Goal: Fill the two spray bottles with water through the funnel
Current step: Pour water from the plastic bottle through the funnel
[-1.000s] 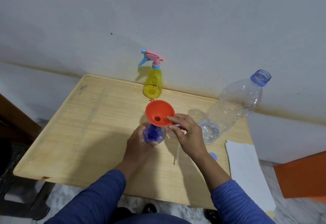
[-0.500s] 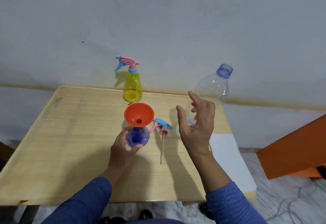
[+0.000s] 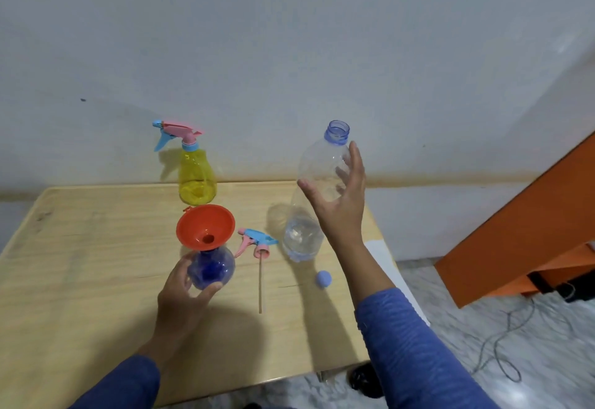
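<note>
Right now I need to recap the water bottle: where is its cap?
The small blue cap lies on the table, right of centre, just before the water bottle.

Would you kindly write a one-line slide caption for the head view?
Left hand steadies the blue spray bottle with the orange funnel seated in it; open right hand reaches for the uncapped water bottle.

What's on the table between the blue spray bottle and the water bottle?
Head view: the detached spray head, lying flat between blue spray bottle and water bottle, dip tube pointing toward the person.
</note>
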The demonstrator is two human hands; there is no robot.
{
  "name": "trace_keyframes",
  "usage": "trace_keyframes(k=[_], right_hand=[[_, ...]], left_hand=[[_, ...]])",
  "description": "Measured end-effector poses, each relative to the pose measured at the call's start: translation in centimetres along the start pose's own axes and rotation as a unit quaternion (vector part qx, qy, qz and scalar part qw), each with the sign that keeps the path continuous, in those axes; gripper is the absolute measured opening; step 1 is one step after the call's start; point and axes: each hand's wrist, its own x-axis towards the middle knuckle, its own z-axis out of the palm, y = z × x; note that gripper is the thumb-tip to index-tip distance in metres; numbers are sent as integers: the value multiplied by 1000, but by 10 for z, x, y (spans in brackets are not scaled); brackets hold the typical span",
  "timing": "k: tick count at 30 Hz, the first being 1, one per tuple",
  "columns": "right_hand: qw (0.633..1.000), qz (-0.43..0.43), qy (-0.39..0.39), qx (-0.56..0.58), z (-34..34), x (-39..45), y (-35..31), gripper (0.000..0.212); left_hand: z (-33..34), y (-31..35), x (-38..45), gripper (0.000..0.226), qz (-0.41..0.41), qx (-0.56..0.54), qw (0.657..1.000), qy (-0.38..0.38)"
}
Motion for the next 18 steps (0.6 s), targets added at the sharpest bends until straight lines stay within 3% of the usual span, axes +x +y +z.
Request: trace_keyframes(k=[10, 18], right_hand=[[998, -34, -45, 39, 10, 15, 15, 102], [959, -102, -261, -39, 13, 38, -7, 102]], left_hand=[[-1, 3, -1, 70, 6, -3, 1000, 1], [-2, -1, 1, 64, 14, -12, 1000, 0]])
